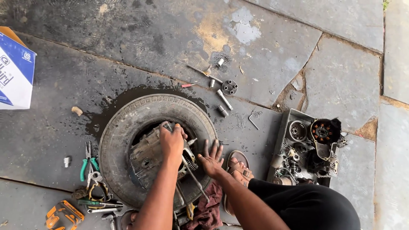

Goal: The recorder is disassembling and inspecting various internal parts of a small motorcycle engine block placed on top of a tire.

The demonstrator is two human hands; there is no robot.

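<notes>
A: Nearest us, what lies by the knees?

B: A dark red rag [209,211] on the stone floor [272,47], a foot in a sandal [237,167] just right of it, and at the near left an orange tool [64,214] with a clutter of wrenches [100,206] and green-handled pliers [88,164].

A: And the hands?

B: The left hand [171,142] is clenched around something on top of the engine block [149,157], which sits in the hollow of the old tyre [123,127] lying flat. What exactly the fingers close on I cannot tell; it may be the upper end of the long metal bar [194,176] that slants down to the near right. The right hand [211,159] is released, fingers spread, pressing flat on the tyre's right edge.

A: How would you do this well?

B: My judgement: keep the spread hand bearing down so the tyre cradles the block without rocking, and pull steadily, not in jerks. The ground round the tyre looks wet and oily, so a slip seems the main risk.

A: Farther out?

B: To the right, a grey tray [281,136] full of engine parts, including a round black part [325,131]. Beyond the tyre, scattered sockets [223,110], a round disc with holes [229,87] and a thin rod [200,72]. Far left, a blue and white box [15,72].
</notes>
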